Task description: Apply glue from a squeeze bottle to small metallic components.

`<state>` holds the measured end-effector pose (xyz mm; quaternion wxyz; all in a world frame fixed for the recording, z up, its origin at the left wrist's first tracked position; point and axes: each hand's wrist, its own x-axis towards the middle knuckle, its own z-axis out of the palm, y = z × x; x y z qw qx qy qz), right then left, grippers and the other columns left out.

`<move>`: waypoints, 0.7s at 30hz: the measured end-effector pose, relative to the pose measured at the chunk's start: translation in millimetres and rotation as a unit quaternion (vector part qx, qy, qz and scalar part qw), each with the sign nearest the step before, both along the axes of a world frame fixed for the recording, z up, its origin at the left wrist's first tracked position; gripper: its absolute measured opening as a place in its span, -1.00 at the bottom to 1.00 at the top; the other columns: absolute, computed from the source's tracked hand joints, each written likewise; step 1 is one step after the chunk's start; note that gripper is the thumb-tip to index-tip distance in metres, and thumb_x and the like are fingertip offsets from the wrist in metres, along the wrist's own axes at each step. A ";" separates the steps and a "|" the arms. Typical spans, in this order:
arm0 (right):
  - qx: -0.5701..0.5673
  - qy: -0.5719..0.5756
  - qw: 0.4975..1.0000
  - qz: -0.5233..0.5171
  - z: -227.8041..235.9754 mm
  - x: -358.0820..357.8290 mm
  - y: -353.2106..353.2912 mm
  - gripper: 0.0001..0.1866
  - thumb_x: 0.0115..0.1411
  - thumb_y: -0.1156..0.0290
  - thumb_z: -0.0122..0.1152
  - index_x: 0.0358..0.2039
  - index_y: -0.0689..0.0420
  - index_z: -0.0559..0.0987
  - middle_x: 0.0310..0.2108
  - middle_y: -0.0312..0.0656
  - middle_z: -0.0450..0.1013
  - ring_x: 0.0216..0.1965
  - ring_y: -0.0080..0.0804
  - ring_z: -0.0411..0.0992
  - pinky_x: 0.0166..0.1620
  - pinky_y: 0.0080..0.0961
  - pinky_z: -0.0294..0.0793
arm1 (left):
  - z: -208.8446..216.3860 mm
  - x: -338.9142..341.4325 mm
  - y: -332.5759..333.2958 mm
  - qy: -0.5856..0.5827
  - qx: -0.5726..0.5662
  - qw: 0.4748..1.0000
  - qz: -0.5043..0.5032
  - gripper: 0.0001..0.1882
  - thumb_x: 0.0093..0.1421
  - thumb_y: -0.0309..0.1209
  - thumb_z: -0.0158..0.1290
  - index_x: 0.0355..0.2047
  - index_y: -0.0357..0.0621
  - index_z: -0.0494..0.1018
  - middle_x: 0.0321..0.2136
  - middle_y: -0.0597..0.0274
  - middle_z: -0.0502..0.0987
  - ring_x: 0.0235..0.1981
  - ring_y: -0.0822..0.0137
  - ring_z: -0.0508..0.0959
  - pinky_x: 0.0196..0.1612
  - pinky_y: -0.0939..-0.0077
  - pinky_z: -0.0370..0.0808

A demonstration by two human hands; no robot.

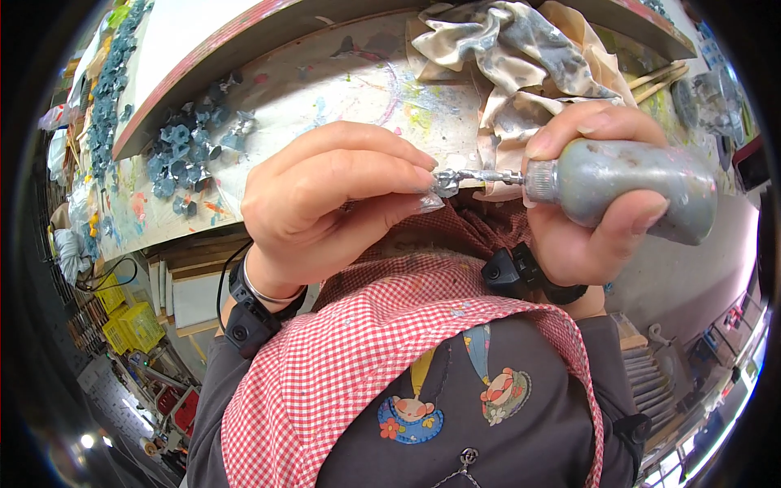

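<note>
My right hand is wrapped round a squeeze bottle of grey paint, held on its side. Its ribbed cap and thin metal nozzle point left. Between the thumb and fingertips of my left hand is a small silver-grey piece, pinched right at the nozzle's tip. Whether tip and piece touch I cannot tell. Grey paint smears the left thumb. On the table to the left lies a pile of small blue-grey flower-shaped pieces.
A paint-stained cloth lies crumpled behind the bottle on the paint-spotted table. A raised wooden edge runs along the back. More blue-grey pieces line the far left. Wooden sticks lie at the right.
</note>
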<state>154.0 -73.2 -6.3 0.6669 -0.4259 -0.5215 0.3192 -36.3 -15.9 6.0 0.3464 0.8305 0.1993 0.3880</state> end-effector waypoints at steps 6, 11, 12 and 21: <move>0.022 0.004 1.000 -0.007 -1.7 -5.6 -0.5 -0.36 0.09 -0.21 -0.17 -0.27 0.24 0.27 -0.55 -0.04 0.33 -0.62 -0.45 0.25 -0.52 -0.68 0.29 | 1.3 -0.4 -1.4 0.009 -0.034 0.999 0.002 -0.77 -0.28 -0.70 0.17 -0.51 -0.29 0.47 -0.51 0.06 0.53 -0.45 0.28 0.53 -0.39 0.56 0.45; 0.003 -0.002 1.000 -0.002 2.1 -7.8 -2.1 -0.35 0.08 -0.23 -0.16 -0.29 0.24 0.27 -0.55 -0.05 0.33 -0.60 -0.44 0.27 -0.47 -0.65 0.32 | 1.1 -0.7 -1.3 0.014 -0.031 0.999 -0.008 -0.76 -0.28 -0.70 0.17 -0.51 -0.30 0.47 -0.51 0.05 0.53 -0.45 0.27 0.53 -0.39 0.56 0.45; -0.008 -0.014 1.000 0.003 2.5 -7.6 -2.1 -0.34 0.08 -0.23 -0.16 -0.29 0.24 0.27 -0.56 -0.05 0.33 -0.60 -0.44 0.28 -0.46 -0.65 0.32 | 0.9 -0.8 -1.0 0.013 -0.034 0.999 -0.003 -0.76 -0.28 -0.70 0.17 -0.51 -0.30 0.47 -0.51 0.05 0.53 -0.45 0.27 0.53 -0.39 0.56 0.45; 0.040 -0.027 0.999 -0.008 -4.8 -2.1 -1.4 -0.36 0.11 -0.19 -0.19 -0.29 0.27 0.27 -0.55 -0.04 0.32 -0.59 -0.43 0.28 -0.54 -0.67 0.29 | -0.5 -0.6 -1.0 0.001 -0.042 0.999 -0.004 -0.77 -0.28 -0.71 0.16 -0.51 -0.31 0.46 -0.51 0.04 0.52 -0.44 0.28 0.53 -0.38 0.57 0.44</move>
